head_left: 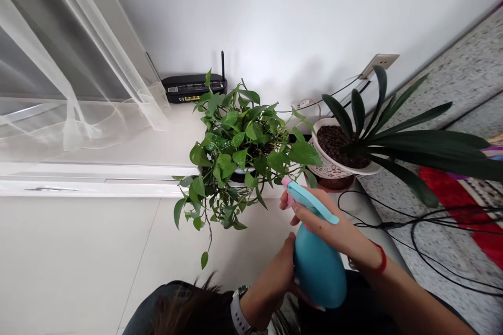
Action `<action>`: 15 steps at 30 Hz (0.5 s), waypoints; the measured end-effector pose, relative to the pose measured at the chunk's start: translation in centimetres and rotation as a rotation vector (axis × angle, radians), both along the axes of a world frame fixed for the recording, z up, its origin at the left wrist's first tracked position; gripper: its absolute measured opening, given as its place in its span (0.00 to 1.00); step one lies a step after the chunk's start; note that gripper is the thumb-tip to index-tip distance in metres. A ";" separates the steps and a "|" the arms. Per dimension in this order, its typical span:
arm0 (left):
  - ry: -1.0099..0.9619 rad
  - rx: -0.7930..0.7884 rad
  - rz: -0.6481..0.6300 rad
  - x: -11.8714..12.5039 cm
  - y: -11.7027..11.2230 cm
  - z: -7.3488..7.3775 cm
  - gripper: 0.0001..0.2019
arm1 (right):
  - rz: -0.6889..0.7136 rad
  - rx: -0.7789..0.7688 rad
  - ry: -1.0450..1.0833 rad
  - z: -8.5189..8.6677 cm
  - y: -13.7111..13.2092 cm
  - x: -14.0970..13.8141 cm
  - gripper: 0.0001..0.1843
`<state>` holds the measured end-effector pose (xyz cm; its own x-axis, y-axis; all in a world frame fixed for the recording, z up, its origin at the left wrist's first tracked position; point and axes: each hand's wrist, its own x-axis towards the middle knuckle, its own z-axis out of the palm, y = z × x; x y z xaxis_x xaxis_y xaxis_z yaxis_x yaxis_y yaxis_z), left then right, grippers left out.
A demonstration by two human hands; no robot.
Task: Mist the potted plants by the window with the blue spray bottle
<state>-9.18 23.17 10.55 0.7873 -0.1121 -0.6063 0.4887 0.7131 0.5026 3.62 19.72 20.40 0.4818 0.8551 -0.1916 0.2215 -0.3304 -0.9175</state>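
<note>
Judged from here, mist from the blue spray bottle (pixel 319 269) that overshoots the pothos (pixel 239 152) could wet the cables (pixel 432 220), the router (pixel 194 87) and the wall socket (pixel 379 62) behind. The bottle sits between both hands: the left hand (pixel 277 275) cups its side, and the right hand (pixel 334 227) keeps a closed grip on neck and trigger, nozzle just short of the leaves.

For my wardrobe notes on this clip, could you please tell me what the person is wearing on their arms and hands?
The left hand has a watch with a pale strap at its wrist; the right hand has a thin red cord round its wrist. Neither wears a glove, and no sleeves cover the forearms.
</note>
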 end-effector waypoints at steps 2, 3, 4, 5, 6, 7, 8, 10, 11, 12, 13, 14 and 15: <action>0.037 -0.052 0.009 0.2 -0.4 -0.7 0.36 | -0.014 0.015 0.033 0.0 -0.2 0.6 0.07; 0.043 -0.080 0.014 0.3 -0.6 -1.0 0.36 | -0.031 0.018 0.031 0.0 -0.3 0.8 0.07; 0.046 -0.091 0.030 0.4 -0.7 -1.2 0.36 | -0.045 0.019 0.023 -0.1 -0.5 1.0 0.08; 0.044 -0.096 0.045 0.5 -0.9 -1.4 0.37 | -0.055 0.022 0.011 -0.2 -0.6 1.2 0.08; 0.039 -0.099 0.053 0.6 -0.9 -1.5 0.37 | -0.056 0.021 0.000 -0.3 -0.7 1.4 0.08; 0.043 -0.101 0.060 0.6 -1.0 -1.5 0.38 | -0.054 0.023 -0.005 -0.4 -0.7 1.5 0.08; 0.040 -0.098 0.068 0.7 -1.1 -1.5 0.38 | -0.052 0.029 -0.002 -0.4 -0.8 1.6 0.07; 0.036 -0.084 0.076 0.9 -1.1 -1.3 0.39 | -0.058 0.043 0.026 -0.3 -0.9 1.7 0.08; 0.035 -0.075 0.083 1.0 -1.2 -1.3 0.39 | -0.079 0.047 0.038 -0.3 -0.9 1.8 0.09; 0.044 -0.064 0.090 1.0 -1.2 -1.3 0.38 | -0.106 0.046 0.044 -0.3 -0.9 1.8 0.09; 0.054 -0.057 0.098 1.1 -1.3 -1.3 0.38 | -0.130 0.042 0.045 -0.2 -1.0 1.9 0.10; 0.057 -0.053 0.110 1.2 -1.4 -1.4 0.37 | -0.148 0.038 0.042 -0.3 -1.0 2.1 0.10; 0.053 -0.048 0.121 1.3 -1.5 -1.5 0.37 | -0.162 0.038 0.036 -0.3 -1.1 2.2 0.09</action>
<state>-7.87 21.70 9.08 0.7640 -0.0479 -0.6434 0.4222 0.7912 0.4424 5.84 18.67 20.09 0.6070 0.7739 -0.1805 0.1347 -0.3240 -0.9364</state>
